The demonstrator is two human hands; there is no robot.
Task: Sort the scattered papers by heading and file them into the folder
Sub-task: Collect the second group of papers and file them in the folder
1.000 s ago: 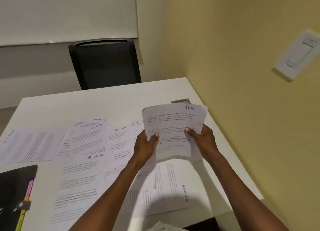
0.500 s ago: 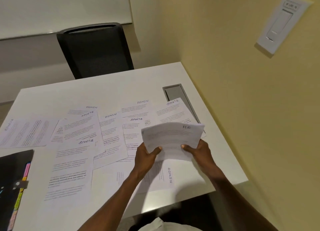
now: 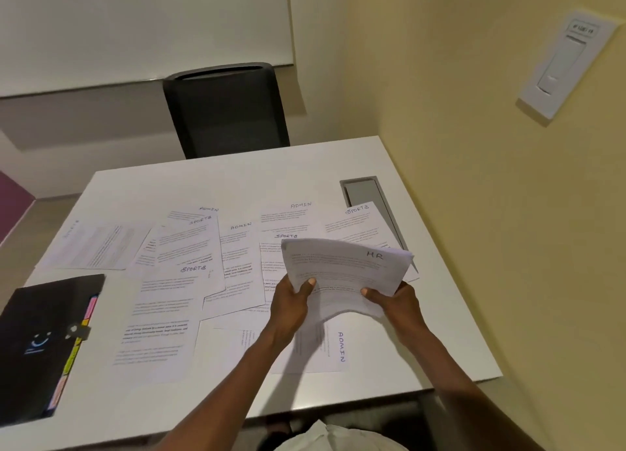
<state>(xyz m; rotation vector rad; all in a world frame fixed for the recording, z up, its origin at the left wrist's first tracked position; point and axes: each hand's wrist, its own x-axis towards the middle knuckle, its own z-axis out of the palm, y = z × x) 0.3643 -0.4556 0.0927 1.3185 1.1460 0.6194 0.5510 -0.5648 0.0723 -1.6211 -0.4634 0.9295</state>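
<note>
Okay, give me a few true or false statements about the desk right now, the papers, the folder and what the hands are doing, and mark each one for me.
1. Both hands hold the HR stack above the table. True: the left hand and right hand each have a grip on its lower edge.
2. The black folder lies at the table's right edge. False: it lies at the left edge, coloured tabs along its side.
3. Sheets headed SPORTS and ADMIN lie spread on the white table. True.
4. The top sheet in the hands reads SPORTS. False: it reads HR.
5. The black chair stands at the far side of the table. True.
</note>
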